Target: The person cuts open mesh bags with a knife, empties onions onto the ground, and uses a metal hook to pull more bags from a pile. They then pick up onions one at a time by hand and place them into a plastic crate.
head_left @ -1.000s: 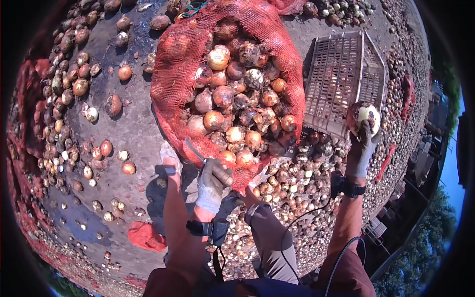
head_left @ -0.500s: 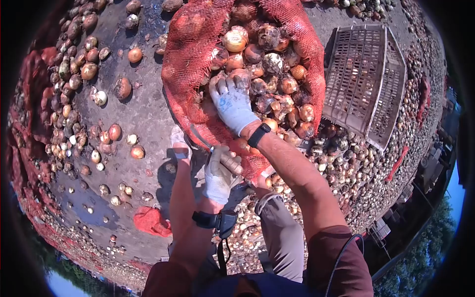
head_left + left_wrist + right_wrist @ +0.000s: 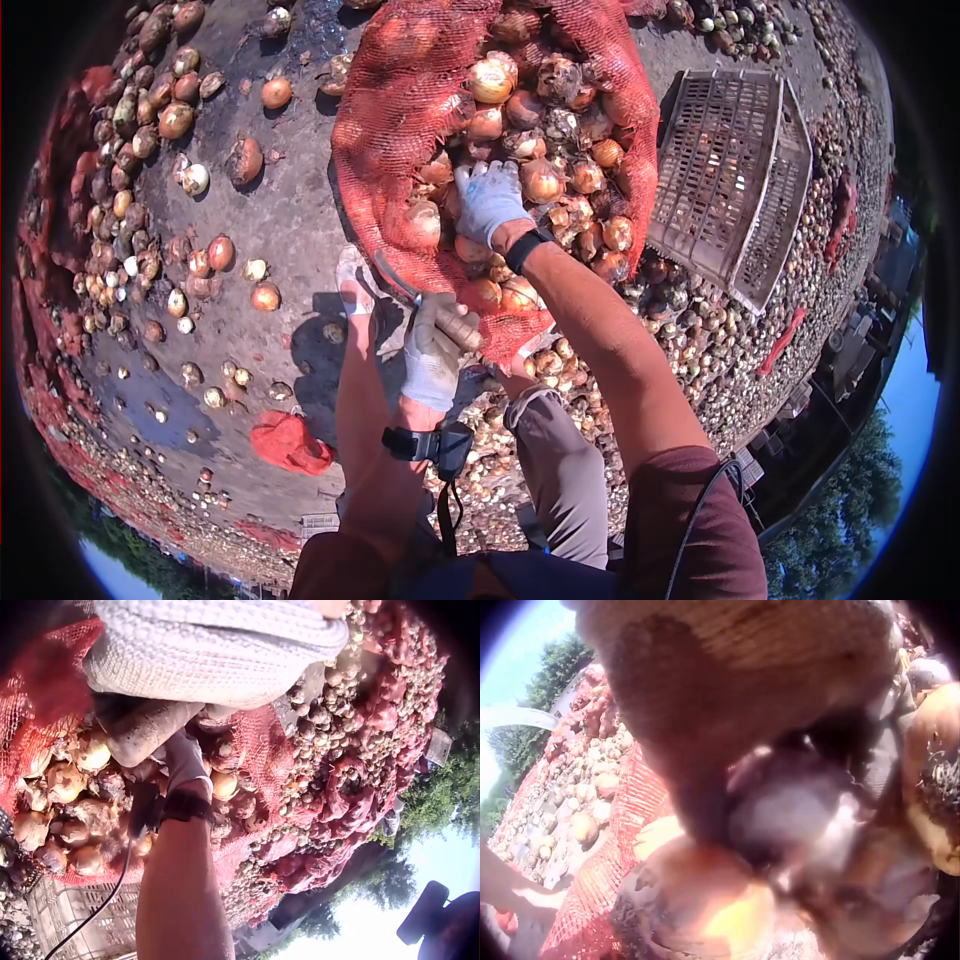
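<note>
A red mesh sack (image 3: 385,130), its mouth wide, is filled with onions (image 3: 493,78). My gloved right hand (image 3: 492,200) reaches down among them, fingertips hidden in the head view. In the right wrist view a dark, blurred onion (image 3: 787,806) lies under the palm, between the thumb and the fingers. Near the sack's front edge my gloved left hand (image 3: 435,345) grips a knife with a curved blade (image 3: 393,273). Its thick, dull handle (image 3: 154,733) sticks out of the fist in the left wrist view.
A plastic crate (image 3: 715,165) lies tilted right of the sack. Loose onions (image 3: 212,255) are scattered over the ground at left, and a dense spread of them covers the right. A crumpled red mesh bag (image 3: 290,442) lies near the left leg. A cable runs along the right arm.
My right hand came from over the crate, where it held an onion, into the sack, and then sank deeper among the onions. The left hand keeps hold of the knife, almost unmoved.
</note>
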`<state>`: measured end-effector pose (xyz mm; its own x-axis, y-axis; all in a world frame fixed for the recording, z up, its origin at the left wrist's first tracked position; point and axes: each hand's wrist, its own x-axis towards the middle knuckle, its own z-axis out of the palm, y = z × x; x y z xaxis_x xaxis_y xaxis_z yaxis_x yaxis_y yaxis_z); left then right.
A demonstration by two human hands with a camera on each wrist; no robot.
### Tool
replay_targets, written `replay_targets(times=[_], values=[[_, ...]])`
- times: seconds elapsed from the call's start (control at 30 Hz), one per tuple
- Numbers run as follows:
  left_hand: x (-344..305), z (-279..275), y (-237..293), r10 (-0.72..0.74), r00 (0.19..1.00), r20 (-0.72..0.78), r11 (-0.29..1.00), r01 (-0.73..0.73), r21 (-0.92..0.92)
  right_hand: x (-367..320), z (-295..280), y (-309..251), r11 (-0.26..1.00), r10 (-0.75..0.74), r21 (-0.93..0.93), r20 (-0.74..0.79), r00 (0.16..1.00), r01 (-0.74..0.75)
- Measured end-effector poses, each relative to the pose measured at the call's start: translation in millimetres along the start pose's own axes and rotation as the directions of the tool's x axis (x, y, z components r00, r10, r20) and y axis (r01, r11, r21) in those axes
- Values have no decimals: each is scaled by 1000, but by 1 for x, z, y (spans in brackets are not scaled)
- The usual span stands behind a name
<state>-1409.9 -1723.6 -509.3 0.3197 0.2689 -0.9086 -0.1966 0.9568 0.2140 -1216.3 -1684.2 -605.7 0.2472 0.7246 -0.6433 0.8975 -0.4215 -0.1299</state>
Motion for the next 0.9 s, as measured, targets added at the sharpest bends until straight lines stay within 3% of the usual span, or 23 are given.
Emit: replay_targets(times=[0.07,0.1,0.17,0.23,0.27,0.3,0.33,0.4,0.43,0.47,0.5,0.57,0.6,0.63,0.67,0.73,0.8,0.83,0.9], values=[[4,-5,2,18,999,33,1000,-18,21,-19,-4,4,988,24,149,52,998,-32],[6,-6,1,29,999,24,999,-29,22,-35,12,8,991,79,114,-65,995,-71],[5,-1,4,30,1000,5,999,-30,11,-73,5,21,926,292,241,26,956,-290],[-1,10,12,6,1000,-18,1000,-6,-11,-127,1,49,773,513,488,-105,852,-406],[0,8,9,2,999,-40,1000,-3,-6,-154,-2,70,762,570,521,-260,780,-383],[0,10,8,1,999,-40,1000,-1,-14,-181,-9,91,733,637,591,-423,645,-337],[-1,12,9,-2,999,-39,1000,2,-20,-206,-24,119,768,622,570,-554,553,-293],[2,6,5,-14,1000,24,1000,14,-7,-241,-57,175,571,782,821,-546,301,6],[1,7,4,-10,1000,20,1000,10,8,-252,-79,191,637,771,759,-624,130,-134],[0,8,3,-5,1000,14,1000,5,24,-266,-73,240,699,714,706,-698,61,-113],[-1,9,2,3,1000,9,999,-3,38,-276,-88,262,688,668,549,-735,119,-474],[1,9,2,9,1000,5,999,-9,40,-275,-77,291,525,599,122,-756,263,-843],[2,9,1,13,1000,-2,999,-13,40,-256,-91,258,710,598,219,-689,409,-670],[2,9,1,1,1000,-3,999,-1,36,-233,-84,237,842,447,136,-718,534,-522],[1,9,2,-15,1000,-4,999,15,37,-204,-85,188,908,410,216,-631,658,-358],[2,6,1,-29,999,-29,999,30,25,-153,-69,98,975,154,214,-427,891,-65],[5,1,-7,-30,996,-85,1000,29,-10,-102,-28,31,986,-73,122,-321,944,118],[5,0,-8,-22,996,-88,1000,21,-10,-71,-4,8,967,-235,7,-349,907,253],[6,-3,-8,-7,996,-90,1000,7,-4,-25,43,-23,889,-449,-248,-320,834,384]])
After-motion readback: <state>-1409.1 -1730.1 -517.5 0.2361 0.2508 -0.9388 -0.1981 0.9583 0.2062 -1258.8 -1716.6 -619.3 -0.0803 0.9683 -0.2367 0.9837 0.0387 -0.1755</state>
